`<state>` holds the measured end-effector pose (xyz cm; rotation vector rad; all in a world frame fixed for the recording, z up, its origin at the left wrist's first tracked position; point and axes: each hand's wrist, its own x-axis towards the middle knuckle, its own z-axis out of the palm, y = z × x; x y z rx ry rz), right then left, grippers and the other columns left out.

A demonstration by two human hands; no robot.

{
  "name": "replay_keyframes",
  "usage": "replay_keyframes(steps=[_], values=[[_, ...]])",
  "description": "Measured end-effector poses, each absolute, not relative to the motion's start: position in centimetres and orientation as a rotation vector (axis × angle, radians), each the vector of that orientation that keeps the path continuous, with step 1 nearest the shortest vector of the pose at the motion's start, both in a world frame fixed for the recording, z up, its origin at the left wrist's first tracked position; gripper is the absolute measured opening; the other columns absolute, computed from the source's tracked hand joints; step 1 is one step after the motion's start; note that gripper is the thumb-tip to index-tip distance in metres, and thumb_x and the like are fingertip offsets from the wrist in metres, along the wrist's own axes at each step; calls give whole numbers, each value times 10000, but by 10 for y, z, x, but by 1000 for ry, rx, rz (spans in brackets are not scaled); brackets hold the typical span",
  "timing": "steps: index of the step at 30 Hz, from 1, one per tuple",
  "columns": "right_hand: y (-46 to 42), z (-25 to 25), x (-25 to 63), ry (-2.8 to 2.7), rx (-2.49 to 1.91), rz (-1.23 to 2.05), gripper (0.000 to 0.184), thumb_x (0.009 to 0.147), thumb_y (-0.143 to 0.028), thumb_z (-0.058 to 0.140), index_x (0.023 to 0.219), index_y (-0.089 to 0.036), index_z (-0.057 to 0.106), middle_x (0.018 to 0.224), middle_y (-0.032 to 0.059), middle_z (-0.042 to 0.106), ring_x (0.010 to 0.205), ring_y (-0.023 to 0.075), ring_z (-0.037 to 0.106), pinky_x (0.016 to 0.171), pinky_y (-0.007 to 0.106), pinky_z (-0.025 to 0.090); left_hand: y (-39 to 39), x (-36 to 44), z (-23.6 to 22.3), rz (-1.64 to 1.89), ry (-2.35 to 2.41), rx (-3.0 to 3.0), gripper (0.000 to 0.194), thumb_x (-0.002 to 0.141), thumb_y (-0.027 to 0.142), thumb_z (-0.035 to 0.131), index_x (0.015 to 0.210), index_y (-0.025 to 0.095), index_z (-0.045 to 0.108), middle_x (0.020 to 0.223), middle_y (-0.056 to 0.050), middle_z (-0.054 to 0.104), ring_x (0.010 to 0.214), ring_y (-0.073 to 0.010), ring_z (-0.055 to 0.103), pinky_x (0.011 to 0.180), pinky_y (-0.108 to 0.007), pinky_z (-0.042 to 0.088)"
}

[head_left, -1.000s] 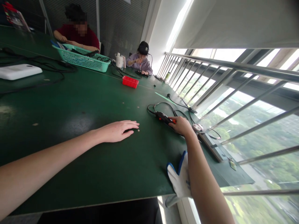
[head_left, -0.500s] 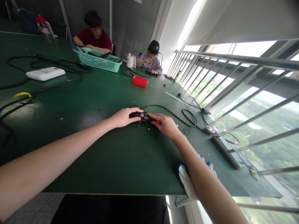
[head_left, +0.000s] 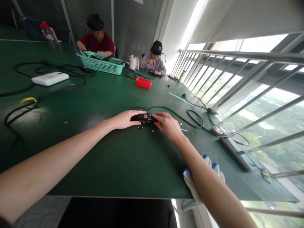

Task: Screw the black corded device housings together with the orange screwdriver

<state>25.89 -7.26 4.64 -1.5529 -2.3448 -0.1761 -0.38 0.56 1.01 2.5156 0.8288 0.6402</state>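
A long black device [head_left: 144, 118] with small orange parts lies on the green table in front of me; its exact kind I cannot make out. My left hand [head_left: 125, 119] grips its left end between thumb and fingers. At the right end, my right hand [head_left: 168, 125] has its fingers closed on it, and an orange piece [head_left: 160, 123] shows beneath them. Small dark screws [head_left: 140, 128] lie just in front of the device. To the right of my right hand a thin, pale metal rod [head_left: 184, 130] is visible.
A black cord [head_left: 175, 113] loops rightward behind my hands. White-and-blue gloves [head_left: 190, 183] lie partly under my right forearm. Farther off are a red bin [head_left: 143, 83], a turquoise basket [head_left: 102, 65] and a white box [head_left: 50, 78]. Two people sit across; a railing [head_left: 237, 57] runs along the right.
The view has shifted slightly. The black device has turned a little in my hands, and my right fingers have shifted on its right end. The thin rod shows more clearly.
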Motion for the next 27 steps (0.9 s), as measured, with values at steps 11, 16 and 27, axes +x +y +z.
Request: replay_keyframes(steps=[11,16,27], values=[[-85,40,222,-2545,-1306,-21,202,1019,-337,557,1113,-258,718,1146,37,693,932,169,669,762,261,465,-2,0,7,752,852,2567,572,977,443,576,1519,300,461,1500,-63,557,1365,-259,531,1148,-401,409],[-88,41,219,-2518,-1385,-9,181,997,-284,550,1096,-227,691,1090,46,697,856,170,670,719,263,462,-4,0,8,734,865,2574,558,979,405,578,1513,297,458,1501,-57,556,1380,-256,517,1150,-396,406],[-87,45,221,-2641,-1345,-41,185,1029,-317,540,1092,-225,687,1113,64,685,914,178,671,753,267,465,-7,2,10,716,879,2600,556,993,408,545,1525,293,429,1483,-66,566,1351,-263,534,1139,-402,407]])
